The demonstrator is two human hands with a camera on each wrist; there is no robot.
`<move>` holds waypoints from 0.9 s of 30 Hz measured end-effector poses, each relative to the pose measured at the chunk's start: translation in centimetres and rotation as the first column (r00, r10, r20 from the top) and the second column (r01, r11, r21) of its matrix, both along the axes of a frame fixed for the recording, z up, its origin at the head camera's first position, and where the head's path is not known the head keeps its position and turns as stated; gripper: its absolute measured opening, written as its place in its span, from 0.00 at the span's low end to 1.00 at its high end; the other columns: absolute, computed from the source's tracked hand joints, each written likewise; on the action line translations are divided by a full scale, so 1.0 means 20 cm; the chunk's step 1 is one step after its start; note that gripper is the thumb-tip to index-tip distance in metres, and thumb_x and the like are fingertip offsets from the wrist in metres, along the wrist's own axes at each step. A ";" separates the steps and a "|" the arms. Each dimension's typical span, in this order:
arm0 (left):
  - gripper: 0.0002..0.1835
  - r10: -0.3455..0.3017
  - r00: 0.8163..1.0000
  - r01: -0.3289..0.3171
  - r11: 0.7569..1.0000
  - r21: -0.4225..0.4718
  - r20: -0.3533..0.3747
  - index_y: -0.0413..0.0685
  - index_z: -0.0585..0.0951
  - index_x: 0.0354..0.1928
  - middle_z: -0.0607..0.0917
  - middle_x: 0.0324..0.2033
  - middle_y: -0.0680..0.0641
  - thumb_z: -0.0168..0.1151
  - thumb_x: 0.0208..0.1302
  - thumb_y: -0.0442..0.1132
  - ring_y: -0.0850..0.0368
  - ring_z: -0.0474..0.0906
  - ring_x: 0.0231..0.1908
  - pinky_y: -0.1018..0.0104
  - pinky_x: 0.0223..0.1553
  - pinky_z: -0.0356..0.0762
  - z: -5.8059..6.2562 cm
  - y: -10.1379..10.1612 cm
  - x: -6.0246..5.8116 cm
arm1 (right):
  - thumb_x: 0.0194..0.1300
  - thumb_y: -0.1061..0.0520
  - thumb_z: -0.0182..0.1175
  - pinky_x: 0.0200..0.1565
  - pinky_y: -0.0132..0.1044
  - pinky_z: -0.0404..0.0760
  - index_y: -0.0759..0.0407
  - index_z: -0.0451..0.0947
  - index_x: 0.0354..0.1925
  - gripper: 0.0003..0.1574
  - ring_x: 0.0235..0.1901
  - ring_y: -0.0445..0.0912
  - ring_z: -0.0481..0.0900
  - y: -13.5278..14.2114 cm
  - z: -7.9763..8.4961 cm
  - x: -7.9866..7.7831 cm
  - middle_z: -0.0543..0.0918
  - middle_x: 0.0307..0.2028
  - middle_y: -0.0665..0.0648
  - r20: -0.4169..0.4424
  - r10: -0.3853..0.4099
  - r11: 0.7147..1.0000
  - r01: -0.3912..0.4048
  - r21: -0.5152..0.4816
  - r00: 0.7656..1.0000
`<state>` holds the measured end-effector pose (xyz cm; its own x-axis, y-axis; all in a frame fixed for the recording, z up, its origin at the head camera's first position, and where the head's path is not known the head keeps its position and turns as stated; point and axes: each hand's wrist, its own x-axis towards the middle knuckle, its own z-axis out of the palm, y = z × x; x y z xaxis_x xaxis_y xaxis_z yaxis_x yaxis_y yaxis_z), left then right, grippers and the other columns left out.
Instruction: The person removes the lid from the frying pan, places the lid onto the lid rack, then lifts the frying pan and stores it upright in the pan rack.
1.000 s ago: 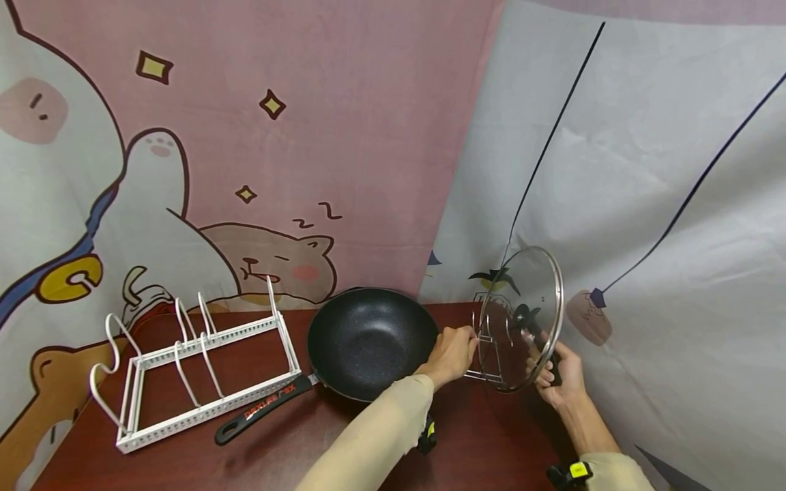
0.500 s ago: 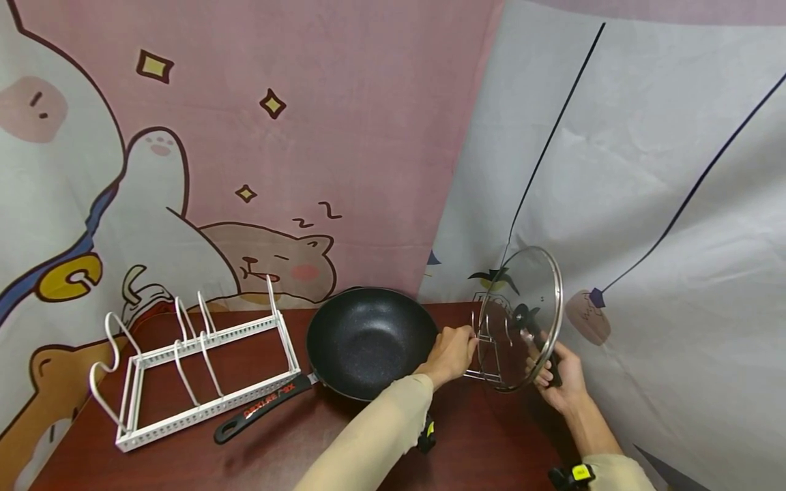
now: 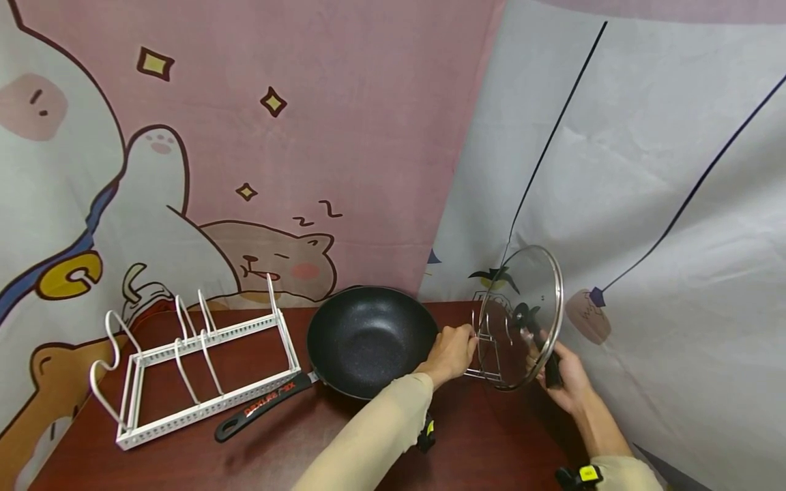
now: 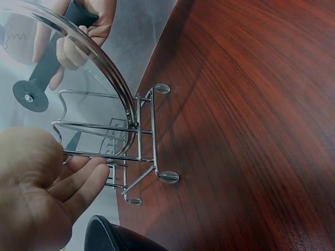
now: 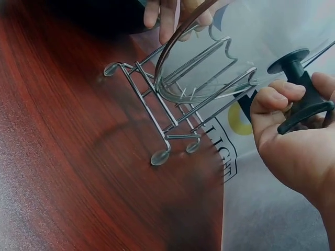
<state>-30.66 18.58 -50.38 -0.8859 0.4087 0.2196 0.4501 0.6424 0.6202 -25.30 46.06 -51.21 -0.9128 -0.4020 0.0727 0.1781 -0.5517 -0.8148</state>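
A clear glass lid (image 3: 557,300) with a steel rim stands on edge in a small chrome wire rack (image 4: 155,130). My right hand (image 3: 571,382) holds the lid's black handle (image 5: 301,83), its fingers curled around it on the lid's right side. With my left hand (image 3: 451,351) I pinch the rack's near-left wire; the thumb is hidden in the left wrist view. Seen from the right wrist, the lid's lower rim sits between the rack's upright loops, and the rack's clear feet (image 5: 160,157) rest on the table.
A black wok (image 3: 374,341) stands left of the rack, its long handle (image 3: 264,408) pointing toward the front left. Farther left is a white rack (image 3: 202,409) with upright dividers. Printed cloth (image 3: 381,136) hangs behind the dark red table (image 3: 467,443) and along its right side.
My right hand has shifted slightly to the right on the lid's handle, with its fingers less visible through the glass. The left hand, lid and racks stay where they were.
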 end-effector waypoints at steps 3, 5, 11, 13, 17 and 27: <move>0.08 0.003 1.000 -0.003 1.000 0.004 0.000 0.53 0.88 0.50 0.93 0.37 0.52 0.64 0.86 0.45 0.57 0.90 0.36 0.63 0.37 0.84 0.00 0.00 0.00 | 0.96 0.49 0.20 0.38 0.38 0.50 0.58 0.84 0.59 0.43 0.32 0.46 0.51 -0.01 0.01 0.01 0.82 0.34 0.47 -0.005 -0.033 0.999 0.033 0.033 0.999; 0.08 0.007 1.000 -0.007 1.000 0.008 0.001 0.54 0.89 0.50 0.94 0.39 0.53 0.64 0.86 0.46 0.56 0.91 0.38 0.62 0.39 0.85 0.00 -0.01 0.00 | 0.96 0.49 0.20 0.38 0.38 0.51 0.58 0.84 0.58 0.42 0.32 0.45 0.53 -0.01 0.01 0.01 0.81 0.34 0.48 -0.002 -0.050 0.998 0.051 0.042 0.999; 0.07 0.008 1.000 -0.008 0.999 0.032 0.006 0.55 0.90 0.49 0.94 0.40 0.53 0.66 0.84 0.46 0.57 0.90 0.39 0.63 0.41 0.85 -0.01 -0.01 0.00 | 0.96 0.48 0.25 0.38 0.37 0.53 0.57 0.85 0.55 0.39 0.31 0.41 0.69 -0.01 0.02 0.02 0.81 0.33 0.47 0.010 -0.108 0.990 0.106 0.090 0.994; 0.07 0.007 1.000 -0.007 0.999 0.043 0.009 0.54 0.89 0.50 0.94 0.40 0.53 0.67 0.84 0.47 0.57 0.89 0.38 0.63 0.40 0.84 -0.01 -0.02 0.00 | 0.96 0.48 0.27 0.37 0.36 0.54 0.56 0.85 0.54 0.38 0.30 0.41 0.72 -0.02 0.02 0.02 0.81 0.32 0.46 0.011 -0.124 0.986 0.123 0.112 0.992; 0.09 0.006 1.000 -0.006 0.999 0.048 0.003 0.54 0.89 0.51 0.93 0.40 0.52 0.67 0.83 0.49 0.58 0.88 0.37 0.65 0.39 0.83 -0.01 -0.04 0.00 | 0.96 0.47 0.29 0.34 0.32 0.60 0.54 0.86 0.53 0.37 0.30 0.40 0.74 -0.03 0.03 0.03 0.81 0.31 0.46 0.022 -0.144 0.981 0.139 0.135 0.989; 0.19 -0.047 0.998 0.048 0.999 0.026 -0.033 0.50 0.85 0.63 0.93 0.54 0.48 0.62 0.84 0.53 0.57 0.90 0.44 0.63 0.44 0.86 0.05 -0.11 0.03 | 0.96 0.46 0.33 0.33 0.28 0.71 0.55 0.87 0.54 0.35 0.31 0.40 0.80 -0.03 0.03 0.04 0.83 0.32 0.47 0.032 -0.169 0.977 0.164 0.134 0.985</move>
